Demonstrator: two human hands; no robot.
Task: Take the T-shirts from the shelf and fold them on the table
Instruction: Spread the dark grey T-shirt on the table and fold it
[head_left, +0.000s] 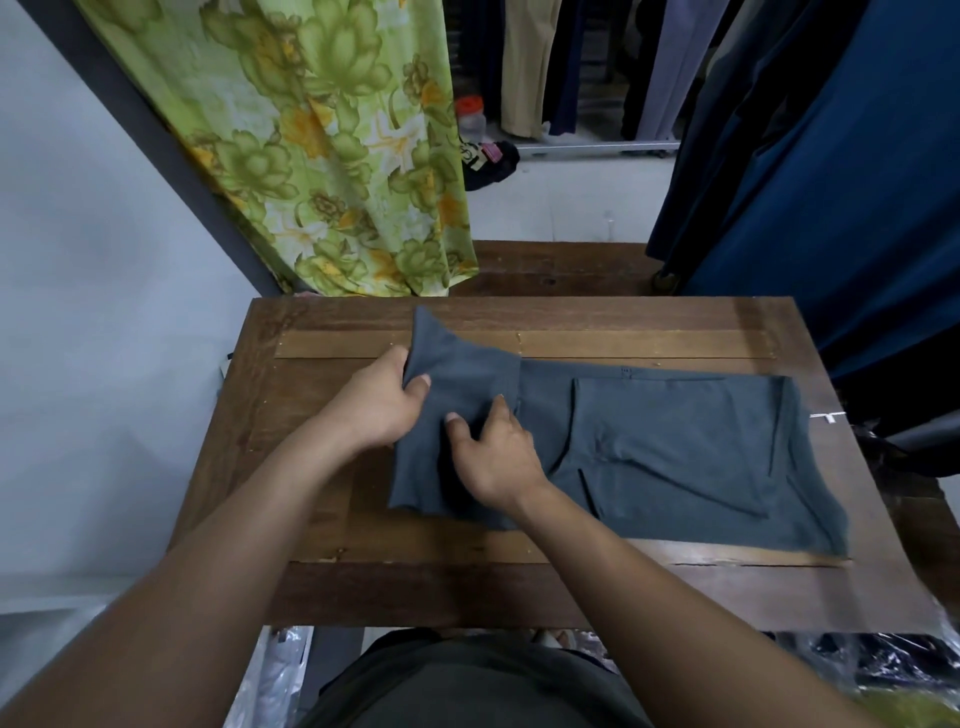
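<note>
The grey T-shirt (675, 457) is lying across the wooden worktop (322, 519), stretched toward its right side, with its left end raised off the surface. The left hand (379, 400) is pinching that raised end between thumb and curled fingers. The right hand (498, 457) is resting on the cloth just beside it, its thumb and forefinger gripping a fold. A green floral cloth (322, 145) is hanging beyond the worktop's far left corner, and dark blue garments (841, 197) are hanging at the far right.
</note>
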